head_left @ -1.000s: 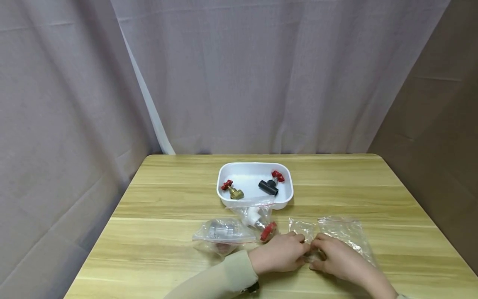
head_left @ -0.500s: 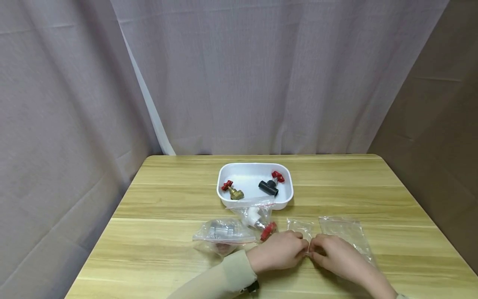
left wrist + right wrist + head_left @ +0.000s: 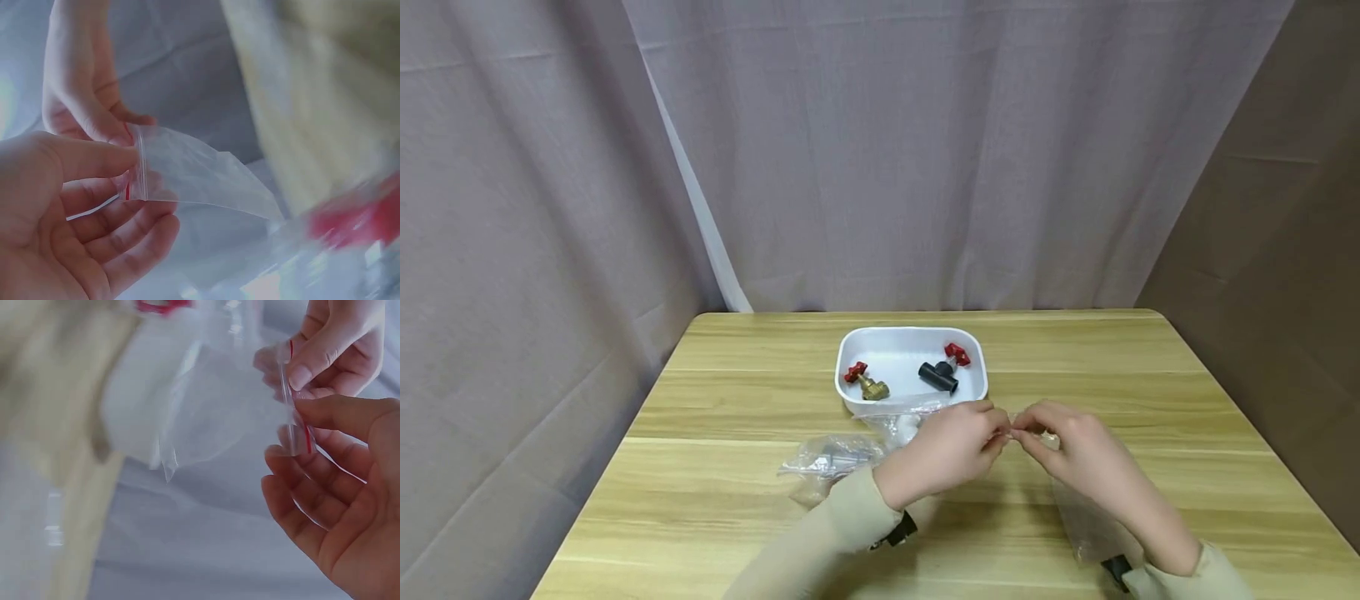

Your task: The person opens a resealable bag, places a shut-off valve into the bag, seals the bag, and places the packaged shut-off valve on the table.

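A small clear zip bag (image 3: 200, 169) with a red stripe along its mouth hangs between the two hands; nothing shows inside it. My left hand (image 3: 951, 446) pinches one part of the zip edge between thumb and fingers. Close beside it, my right hand (image 3: 1078, 446) pinches the same edge, its fingertips nearly meeting the left ones. Behind the left hand lies a bag with a white valve (image 3: 906, 428), partly hidden. Left of that hand, another zip bag (image 3: 835, 458) holds a grey fitting.
A white tray (image 3: 891, 337) stands at the back of the wooden table (image 3: 715, 408). In it lie a brass valve (image 3: 872, 388) and a black valve (image 3: 938, 377), both with red handles. A flat clear bag (image 3: 1086, 525) lies beneath the right forearm.
Both hands have risen off the table and moved away from the body, lifting the small zip bag. The left hand now covers the white valve's red handle. The flat bag shows nearer the front.
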The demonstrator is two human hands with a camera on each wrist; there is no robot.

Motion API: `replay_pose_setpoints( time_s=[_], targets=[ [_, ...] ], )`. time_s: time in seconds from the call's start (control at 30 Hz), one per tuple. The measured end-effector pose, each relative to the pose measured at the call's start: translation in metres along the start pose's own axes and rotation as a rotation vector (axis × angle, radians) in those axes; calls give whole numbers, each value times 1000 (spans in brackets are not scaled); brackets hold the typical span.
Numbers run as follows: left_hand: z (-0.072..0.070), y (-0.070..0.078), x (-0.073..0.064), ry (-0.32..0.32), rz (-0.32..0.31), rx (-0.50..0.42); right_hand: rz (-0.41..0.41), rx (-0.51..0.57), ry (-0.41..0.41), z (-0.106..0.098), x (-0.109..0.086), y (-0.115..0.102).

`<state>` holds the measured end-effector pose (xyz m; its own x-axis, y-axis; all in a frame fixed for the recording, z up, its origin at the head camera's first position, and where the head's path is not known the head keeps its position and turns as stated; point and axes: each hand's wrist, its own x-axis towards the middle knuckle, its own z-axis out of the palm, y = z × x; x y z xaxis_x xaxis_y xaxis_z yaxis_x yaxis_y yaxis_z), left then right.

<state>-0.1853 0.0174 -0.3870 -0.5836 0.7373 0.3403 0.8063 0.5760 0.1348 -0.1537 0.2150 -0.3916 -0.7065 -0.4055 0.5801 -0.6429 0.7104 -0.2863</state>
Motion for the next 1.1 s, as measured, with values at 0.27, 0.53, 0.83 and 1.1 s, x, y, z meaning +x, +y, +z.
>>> replay_pose_setpoints(
  time_s=[0.27, 0.53, 0.83, 1.1],
  targets=[
    [-57, -13, 4, 67, -51, -39, -65, 19, 82, -16, 37, -15],
    [-81, -24, -2, 106, -70, -104, -118, 48, 108, -14, 55, -26],
    [-78, -31, -4, 159, -96, -72, -243, -2, 212, -2, 60, -27],
    [-80, -33, -6, 162, -106, -89, -238, -121, 180, 5, 59, -27]
  ],
)
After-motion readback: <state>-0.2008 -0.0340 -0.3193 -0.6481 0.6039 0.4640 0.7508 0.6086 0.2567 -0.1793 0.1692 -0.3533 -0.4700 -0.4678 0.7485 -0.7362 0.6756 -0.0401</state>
